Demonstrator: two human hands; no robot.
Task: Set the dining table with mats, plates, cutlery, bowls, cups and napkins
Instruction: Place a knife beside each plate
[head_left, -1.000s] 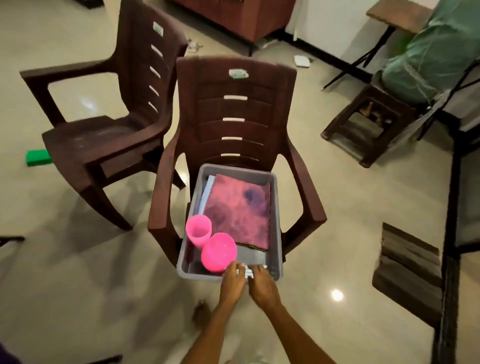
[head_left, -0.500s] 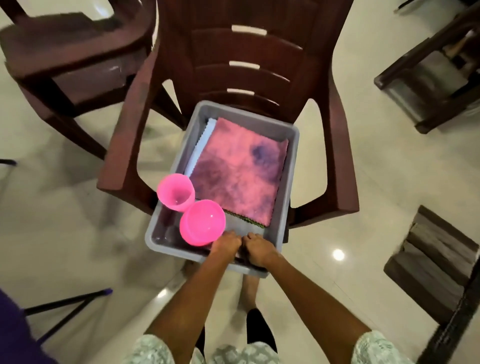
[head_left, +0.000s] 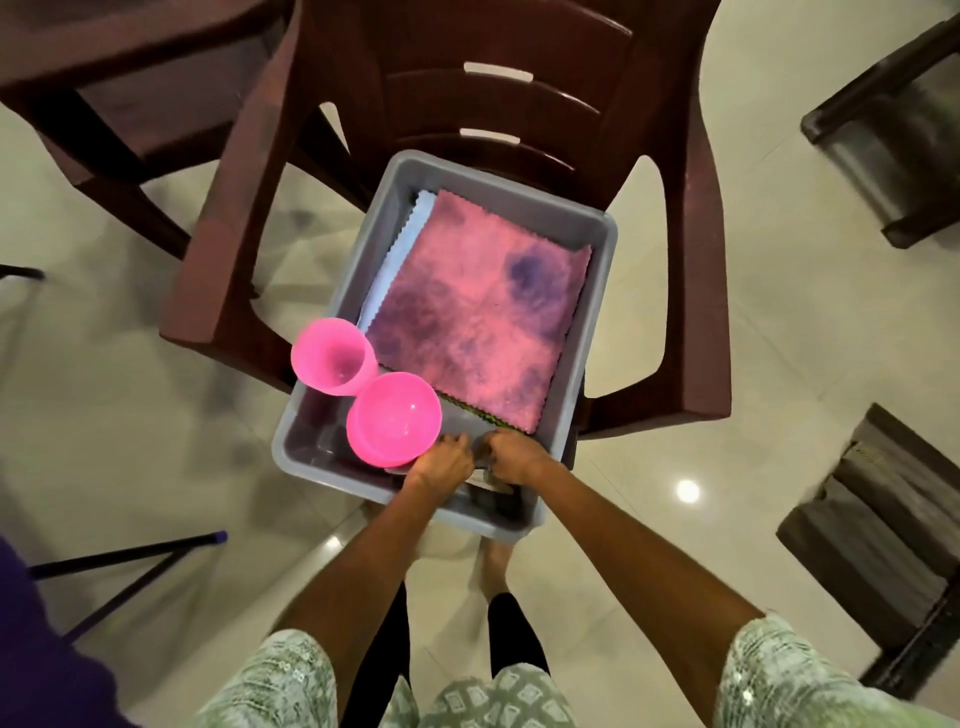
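Head view, looking steeply down. A grey plastic tub (head_left: 597, 291) sits on the seat of a dark brown plastic armchair (head_left: 696, 291); the tub's near end overhangs the seat's front edge.

Tub contents:
- Pink cloth mat with purple blotches (head_left: 478, 322), lying flat, filling most of the far and right part of the tub. Zigzag-cut edges.
- A pale, white-blue sheet (head_left: 402, 244) under the mat, showing only along its left edge; also zigzag-edged. Napkin or second mat, cannot tell.
- A thin green edge (head_left: 467, 410) shows under the mat's near side.
- Pink plastic cup (head_left: 333, 362), upright, mouth up, at the tub's left wall.
- Pink plastic bowl (head_left: 393, 418), mouth up, just beside the cup on its near right and touching or nearly touching it.

Hands: both are inside the tub's near end, side by side, close together. Left hand (head_left: 441, 463) is just right of the bowl; right hand (head_left: 514, 457) is at the mat's near edge. Fingers of both are curled downward around something pale and flat between them; the item is mostly hidden, so identity and firmness of grasp cannot be told.

Surroundings: a second brown chair (head_left: 119, 67) at upper left, glossy light tiled floor (head_left: 779, 364), dark stools (head_left: 883, 525) at right. Patterned pale green sleeves at the bottom edge.
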